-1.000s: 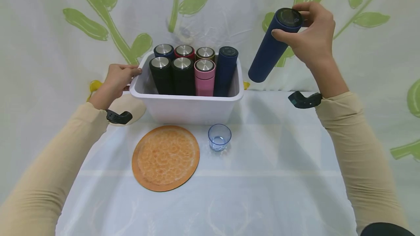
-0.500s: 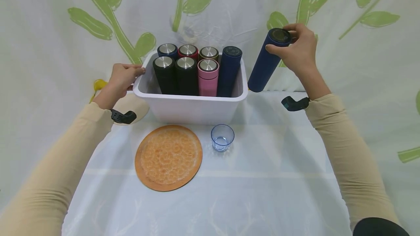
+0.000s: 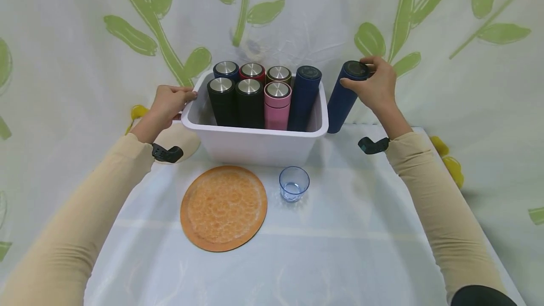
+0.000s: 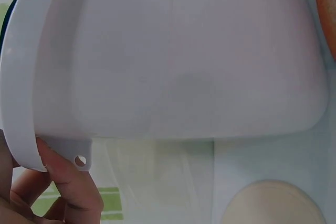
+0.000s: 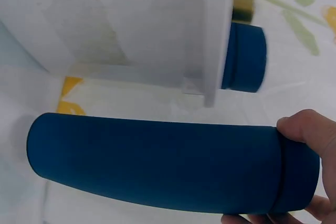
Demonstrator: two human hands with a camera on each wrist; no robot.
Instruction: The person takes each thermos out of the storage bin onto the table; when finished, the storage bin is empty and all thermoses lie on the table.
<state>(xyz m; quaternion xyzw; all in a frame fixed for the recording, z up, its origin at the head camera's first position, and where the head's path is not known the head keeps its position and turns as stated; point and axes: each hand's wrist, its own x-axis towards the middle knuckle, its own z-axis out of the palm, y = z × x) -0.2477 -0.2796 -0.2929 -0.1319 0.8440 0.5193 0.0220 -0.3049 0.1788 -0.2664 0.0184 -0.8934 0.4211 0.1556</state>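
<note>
My left hand [image 3: 166,105] grips the left rim of a white plastic bin [image 3: 259,148]; the left wrist view has the fingers curled under that rim. By its top end, my right hand [image 3: 376,84] holds a dark blue thermos bottle [image 3: 341,103], thumb on the near side, fingers behind. The bottle leans, its base lower and to the left, just right of the bin. Whether the base touches the table cannot be told. Inside the bin stand several bottles, among them a pink one [image 3: 277,107], two black ones and another dark blue bottle [image 3: 303,100] at the right end.
A round orange-brown mat [image 3: 224,209] lies in front of the bin. To its right stands a small bluish clear glass [image 3: 293,184]. A beige round thing [image 3: 180,140] is partly hidden by the left wrist. A plant-print curtain hangs behind the table.
My right hand has brought the dark blue thermos bottle down and slightly left, beside the bin's right end. The left hand keeps its hold on the rim. The head view has shifted a little.
</note>
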